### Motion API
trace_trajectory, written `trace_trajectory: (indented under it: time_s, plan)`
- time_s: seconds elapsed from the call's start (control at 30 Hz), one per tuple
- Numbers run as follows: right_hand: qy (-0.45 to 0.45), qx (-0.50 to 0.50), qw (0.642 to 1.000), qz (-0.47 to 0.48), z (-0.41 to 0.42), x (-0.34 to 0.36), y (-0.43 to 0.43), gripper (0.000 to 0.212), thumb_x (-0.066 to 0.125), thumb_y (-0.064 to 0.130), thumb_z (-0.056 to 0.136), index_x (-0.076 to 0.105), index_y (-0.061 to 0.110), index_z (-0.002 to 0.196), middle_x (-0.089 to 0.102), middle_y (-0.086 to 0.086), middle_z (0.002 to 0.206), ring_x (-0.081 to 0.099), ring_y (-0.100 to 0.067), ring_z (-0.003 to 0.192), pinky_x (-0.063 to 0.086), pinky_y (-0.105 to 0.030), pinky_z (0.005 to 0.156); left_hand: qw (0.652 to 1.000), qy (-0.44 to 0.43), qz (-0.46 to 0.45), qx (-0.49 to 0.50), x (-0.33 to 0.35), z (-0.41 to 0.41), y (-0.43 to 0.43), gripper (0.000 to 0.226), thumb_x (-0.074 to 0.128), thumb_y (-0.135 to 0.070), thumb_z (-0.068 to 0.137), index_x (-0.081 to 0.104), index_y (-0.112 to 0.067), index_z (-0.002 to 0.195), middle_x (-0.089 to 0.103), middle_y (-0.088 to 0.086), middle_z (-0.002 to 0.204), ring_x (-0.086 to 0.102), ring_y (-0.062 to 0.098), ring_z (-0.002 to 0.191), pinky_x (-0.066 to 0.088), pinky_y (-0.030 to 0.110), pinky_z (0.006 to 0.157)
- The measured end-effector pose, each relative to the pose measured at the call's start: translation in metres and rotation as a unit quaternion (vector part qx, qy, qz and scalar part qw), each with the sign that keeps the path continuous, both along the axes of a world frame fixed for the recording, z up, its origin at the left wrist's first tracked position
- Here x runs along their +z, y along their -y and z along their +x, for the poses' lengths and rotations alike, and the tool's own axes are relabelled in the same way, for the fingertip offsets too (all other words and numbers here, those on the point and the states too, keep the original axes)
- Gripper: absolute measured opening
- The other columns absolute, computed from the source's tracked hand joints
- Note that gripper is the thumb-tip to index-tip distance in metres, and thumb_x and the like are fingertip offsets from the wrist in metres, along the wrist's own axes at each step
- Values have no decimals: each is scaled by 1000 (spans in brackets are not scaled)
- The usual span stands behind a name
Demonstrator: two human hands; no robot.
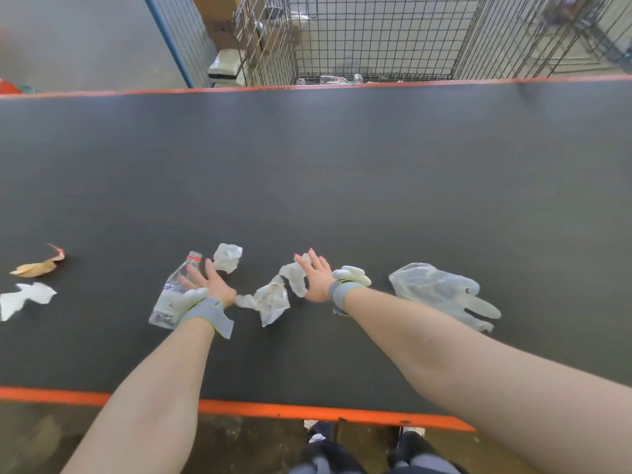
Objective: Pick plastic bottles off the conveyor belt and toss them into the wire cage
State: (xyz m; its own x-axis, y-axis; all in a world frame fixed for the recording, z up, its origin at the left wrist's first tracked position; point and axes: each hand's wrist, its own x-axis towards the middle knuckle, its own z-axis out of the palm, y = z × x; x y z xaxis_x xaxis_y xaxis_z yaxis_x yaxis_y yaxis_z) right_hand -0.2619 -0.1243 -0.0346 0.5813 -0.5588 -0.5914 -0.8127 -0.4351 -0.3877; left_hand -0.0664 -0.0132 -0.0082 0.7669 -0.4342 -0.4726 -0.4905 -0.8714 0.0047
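Observation:
A clear plastic bottle (172, 293) with a red neck ring lies flattened on the dark conveyor belt (342, 172), pointing away from me. My left hand (208, 283) hovers over its right side with fingers spread, holding nothing. My right hand (316, 275) is open too, fingers spread over a strip of crumpled clear plastic (273, 295). The wire cage (376, 39) stands beyond the belt's far edge, with a few bottles on its floor.
A clear plastic glove (441, 292) lies right of my right hand. A crumpled clear wrapper (227, 256) sits past the bottle. A brown paper scrap (36, 266) and a white scrap (24, 297) lie at the left. Orange rails (273, 410) edge the belt.

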Motion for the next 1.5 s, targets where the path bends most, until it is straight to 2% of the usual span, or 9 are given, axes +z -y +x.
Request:
trace_trajectory:
  time_s: [0.27, 0.4, 0.63, 0.8, 0.93, 1.03, 1.17, 1.37, 1.5]
  plan:
    - [-11, -33, 999, -24, -3, -5, 18, 90, 53, 10, 90, -4, 35, 154, -14, -1, 162, -6, -26, 150, 14, -48, 117, 997, -70, 22, -23, -25, 0, 5, 90, 53, -9, 95, -16, -18, 152, 22, 23, 149, 33, 37, 136, 23, 44, 116]
    - [-8, -61, 997, -49, -9, 4, 55, 88, 50, 9, 90, -4, 35, 154, -12, -1, 162, -6, -24, 150, 9, -48, 119, 987, -142, -78, 0, -16, -11, 48, 93, 59, -18, 94, -14, -15, 152, 29, 27, 148, 35, 40, 135, 25, 43, 112]
    - [13, -124, 991, -44, -8, 13, 127, 86, 49, 8, 92, -4, 35, 154, -10, -1, 162, -5, -25, 150, 10, -46, 118, 899, -340, -223, 161, 10, -27, 167, 78, 66, -30, 89, 20, -11, 149, 39, 15, 144, 48, 36, 127, 50, 55, 92]
    - [18, -164, 985, -42, 3, 10, 214, 87, 49, 8, 92, -5, 35, 154, -8, 0, 163, -3, -25, 150, 12, -45, 118, 843, -428, -253, 206, 23, -32, 276, 59, 61, -30, 93, 33, -13, 143, 49, 12, 138, 57, 33, 118, 52, 45, 75]
    - [29, -206, 977, -36, 26, 16, 306, 87, 49, 8, 93, -7, 33, 154, -8, -4, 162, -2, -28, 150, 13, -43, 120, 811, -427, -355, 186, 56, -11, 399, 20, 48, -32, 100, 39, -21, 114, 47, 6, 114, 52, 20, 109, 45, 38, 97]
    - [86, -239, 965, -67, 58, 36, 384, 85, 50, 7, 93, -4, 31, 155, -4, -6, 163, 2, -29, 149, 13, -41, 120, 771, -491, -382, 132, 99, 17, 489, 54, 33, -54, 99, 32, -18, 139, 43, 13, 138, 46, 31, 126, 41, 50, 105]
    - [131, -268, 949, -103, 84, 68, 434, 83, 51, 11, 93, -1, 30, 155, 1, -6, 163, 10, -28, 148, 16, -41, 120, 818, -417, -385, 88, 108, 23, 513, 80, 34, -56, 97, -16, -26, 152, 9, 10, 160, 32, 36, 140, 41, 53, 105]
    - [77, -234, 967, -69, 67, 59, 366, 85, 50, 13, 94, -6, 34, 154, -7, -5, 163, 8, -29, 149, 16, -42, 120, 956, -245, -162, -10, 49, 13, 405, 79, 36, -52, 99, -11, -17, 153, 5, 8, 161, 13, 30, 148, 23, 49, 117]
    - [23, -187, 981, -50, 41, 52, 304, 85, 47, 17, 93, -10, 38, 153, -14, -2, 162, 12, -31, 148, 22, -42, 118, 976, -198, -68, -65, 37, 6, 313, 80, 38, -50, 99, -6, -12, 154, 12, 14, 160, 15, 31, 147, 14, 42, 118]
